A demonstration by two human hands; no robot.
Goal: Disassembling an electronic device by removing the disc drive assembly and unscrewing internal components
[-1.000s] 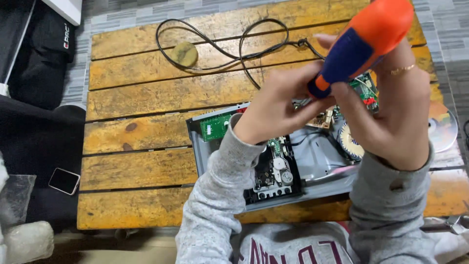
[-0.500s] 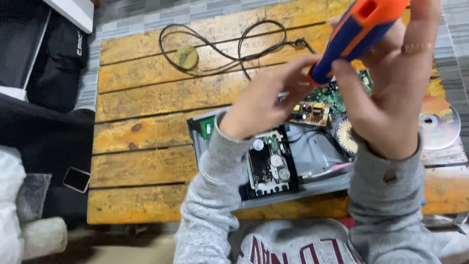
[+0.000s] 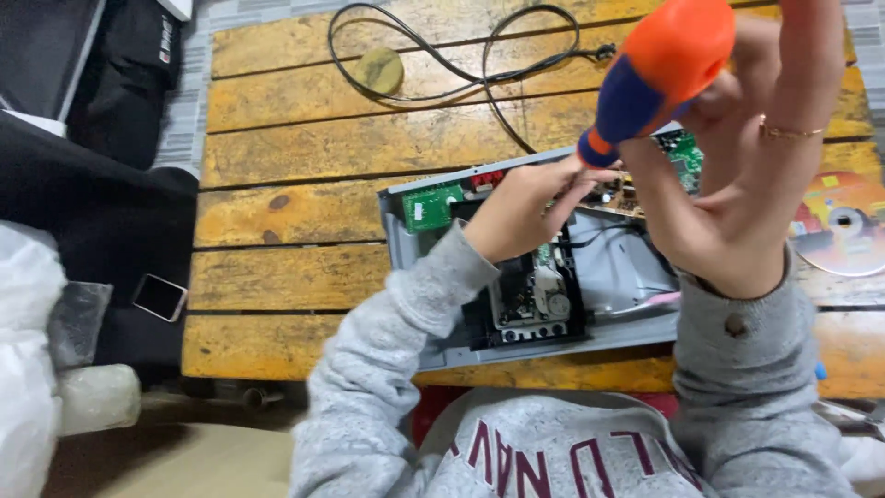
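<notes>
We hold a screwdriver (image 3: 659,78) with an orange and blue handle in our right hand (image 3: 737,175), fingers wrapped round the handle and raised close to the camera. Our left hand (image 3: 525,207) pinches the shaft just below the handle, fingertips pressed together on it. The tip itself is hidden behind the left hand, so we cannot tell where it sits.

Beneath both hands lies an opened disc player (image 3: 544,267) on the wooden desk (image 3: 295,148), its grey case without a lid, a small green board (image 3: 426,208) at its left rear corner and the black drive unit (image 3: 530,300) near the front edge.

In our judgement the main risk is a slip: with the tip out of sight, it could skid off and scratch a board or nick the thin wires inside the case. Our raised right hand also blocks much of the right half of the player.

Around it, a black cable (image 3: 479,55) loops across the far planks beside a round yellowish pad (image 3: 380,69), well apart from the player. A disc (image 3: 843,226) lies just beside the case on the right. A phone (image 3: 159,297) rests on dark fabric off the desk to the left.
</notes>
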